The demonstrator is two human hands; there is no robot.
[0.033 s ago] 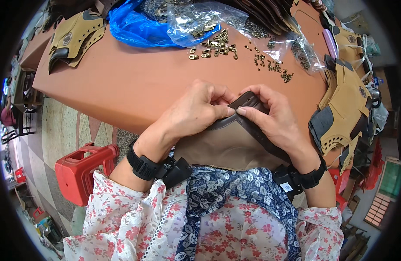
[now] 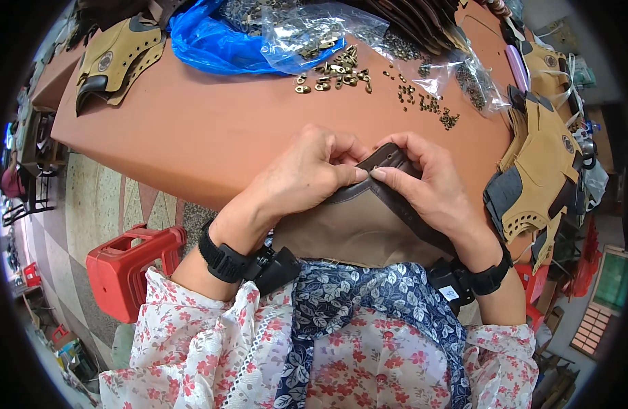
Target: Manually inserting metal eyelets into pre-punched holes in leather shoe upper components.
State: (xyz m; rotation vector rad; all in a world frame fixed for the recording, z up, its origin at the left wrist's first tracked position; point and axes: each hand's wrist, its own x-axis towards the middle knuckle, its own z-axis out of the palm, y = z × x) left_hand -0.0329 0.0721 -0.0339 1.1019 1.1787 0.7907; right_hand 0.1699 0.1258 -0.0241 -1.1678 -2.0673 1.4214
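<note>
Between my hands is a shoe upper (image 2: 355, 232) with taupe lining and a stitched dark brown leather edge. Several small holes show along its raised top strip. My left hand (image 2: 314, 167) pinches that strip from the left, thumb tip on the edge. From the right, my right hand (image 2: 426, 180) grips it, its thumb nearly meeting the left one and its fingers curled behind. The lower part hangs in front of my blue leaf-print apron (image 2: 375, 296). Whether a small piece sits under the thumbs is hidden.
Beyond my hands on the orange-brown table (image 2: 212, 129) lie brass-coloured lace hooks (image 2: 338, 75), small rivets (image 2: 430, 104), a blue plastic bag (image 2: 218, 44) and clear bags. Tan shoe uppers (image 2: 539, 157) are stacked right, with more (image 2: 120, 58) far left. A red stool (image 2: 133, 273) stands left.
</note>
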